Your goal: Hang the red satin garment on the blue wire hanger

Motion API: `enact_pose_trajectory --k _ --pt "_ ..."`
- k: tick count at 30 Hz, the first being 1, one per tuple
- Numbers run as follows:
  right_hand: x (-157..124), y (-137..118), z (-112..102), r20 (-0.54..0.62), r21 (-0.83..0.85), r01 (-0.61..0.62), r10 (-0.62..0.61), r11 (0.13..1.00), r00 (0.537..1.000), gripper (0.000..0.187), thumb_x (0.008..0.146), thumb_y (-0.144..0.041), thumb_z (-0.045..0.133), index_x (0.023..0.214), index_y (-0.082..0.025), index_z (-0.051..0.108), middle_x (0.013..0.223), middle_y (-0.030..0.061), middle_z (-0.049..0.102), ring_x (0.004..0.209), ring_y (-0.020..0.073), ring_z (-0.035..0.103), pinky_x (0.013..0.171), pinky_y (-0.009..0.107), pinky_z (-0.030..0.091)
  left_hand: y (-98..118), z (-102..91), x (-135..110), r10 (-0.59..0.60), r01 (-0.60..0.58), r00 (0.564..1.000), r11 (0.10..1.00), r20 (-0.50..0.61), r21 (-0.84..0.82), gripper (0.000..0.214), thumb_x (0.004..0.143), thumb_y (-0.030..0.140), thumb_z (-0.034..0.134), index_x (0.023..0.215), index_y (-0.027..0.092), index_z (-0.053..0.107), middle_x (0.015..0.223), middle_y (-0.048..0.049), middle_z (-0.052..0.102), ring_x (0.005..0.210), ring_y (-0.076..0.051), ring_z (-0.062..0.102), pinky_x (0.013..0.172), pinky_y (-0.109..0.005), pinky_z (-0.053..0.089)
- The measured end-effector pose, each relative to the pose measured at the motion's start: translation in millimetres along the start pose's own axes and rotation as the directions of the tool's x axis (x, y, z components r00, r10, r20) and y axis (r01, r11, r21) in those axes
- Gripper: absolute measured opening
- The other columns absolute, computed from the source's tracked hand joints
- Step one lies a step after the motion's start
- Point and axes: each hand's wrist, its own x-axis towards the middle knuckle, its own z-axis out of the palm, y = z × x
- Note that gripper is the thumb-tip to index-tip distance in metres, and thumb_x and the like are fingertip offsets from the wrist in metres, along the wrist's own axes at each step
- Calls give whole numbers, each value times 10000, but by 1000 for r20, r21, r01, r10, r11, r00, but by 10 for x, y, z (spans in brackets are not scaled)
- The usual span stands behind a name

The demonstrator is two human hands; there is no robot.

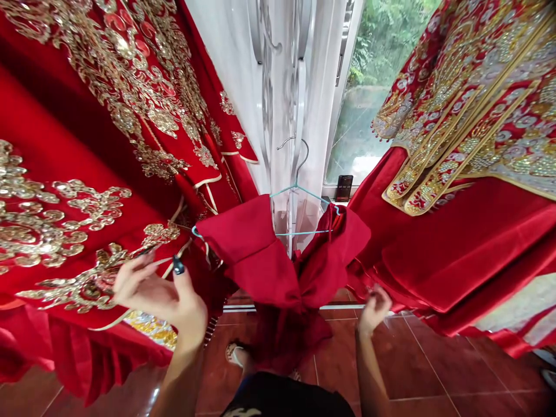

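The left hand (158,295), at 8 o'clock, is beside a gold-embroidered red robe (65,231); the right hand (376,308), at 4 o'clock, is near a hanging red dress (264,260).

Bright daylight comes in through window (362,98). Shiny spots on red cloth (460,249) and floor tiles (438,362). Dark shadows in folds. Picture bends at edges. Right hand (375,308) little blurry.
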Motion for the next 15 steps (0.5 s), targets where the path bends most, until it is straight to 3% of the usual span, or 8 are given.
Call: enact_pose_trajectory --k 2,3,4,6,8,11,15 --pt "287 -389 167 -101 56 100 -94 993 990 413 897 -423 433 1275 -259 460 1332 100 542 1251 265 568 1072 510 453 246 88 54 135 -137 959 991 250 -12 222 869 279 608 1070 244 521 1160 -42 577 1193 -229 567 1140 -492 373" --pt "415 -641 277 -139 105 211 -196 972 971 422 895 -402 447 1290 -254 452 1346 110 537 1273 270 557 1074 521 448 372 175 61 149 -158 910 987 387 -9 220 896 252 569 1114 243 541 1179 -53 598 1212 -244 576 1168 -529 336" --pt "522 -908 402 -98 120 316 -306 941 947 427 909 -389 438 1313 -252 447 1362 116 534 1300 272 539 1091 537 428 489 288 54 112 -152 846 988 521 33 268 916 242 538 1183 250 540 1249 -64 597 1281 -258 544 1206 -560 265" --pt "663 -1406 685 133 75 490 -496 868 858 475 908 -370 456 1365 -241 455 1415 130 514 1372 291 462 1142 584 343 657 567 12 74 -204 766 970 638 133 422 905 251 555 1323 250 490 1404 -95 535 1422 -308 410 1228 -631 122" --pt "722 -1745 969 390 -24 581 -527 814 755 606 871 -360 525 1454 -245 405 1512 147 438 1463 331 313 1165 637 256 713 845 -39 45 -260 730 941 682 216 581 872 246 591 1427 235 418 1526 -130 429 1503 -362 254 1201 -692 52" --pt "756 -1877 1244 654 -159 618 -387 770 650 740 823 -300 573 1522 -263 330 1585 149 352 1500 378 199 1140 732 151 611 1097 -63 -12 -313 695 895 719 318 736 821 163 582 1513 203 334 1602 -163 323 1531 -396 137 1169 -734 10" --pt "819 -1717 1196 749 -147 646 -342 749 567 753 832 -282 529 1547 -300 294 1540 129 411 1427 367 339 1128 724 173 355 1103 42 -72 -314 661 877 747 363 796 772 85 506 1537 185 310 1572 -165 374 1525 -356 194 1187 -708 14"
